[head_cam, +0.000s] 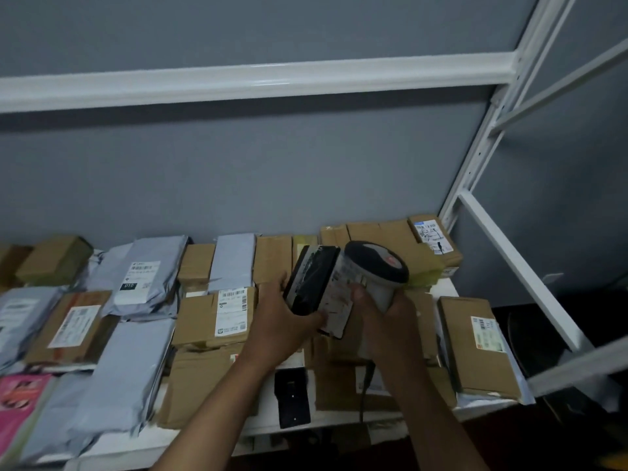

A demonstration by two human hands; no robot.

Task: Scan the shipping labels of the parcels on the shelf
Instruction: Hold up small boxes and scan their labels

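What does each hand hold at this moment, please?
Left hand: grips a black parcel, lifted over the shelf.
Right hand: grips the grey scanner by its handle.

A plain grey wall (238, 171) fills the view from nine to one o'clock. At six o'clock, a small black device (293, 397) lies flat near the front edge.

Black parcel (312, 283), grey-and-black scanner (377, 270), brown boxes (479, 348).
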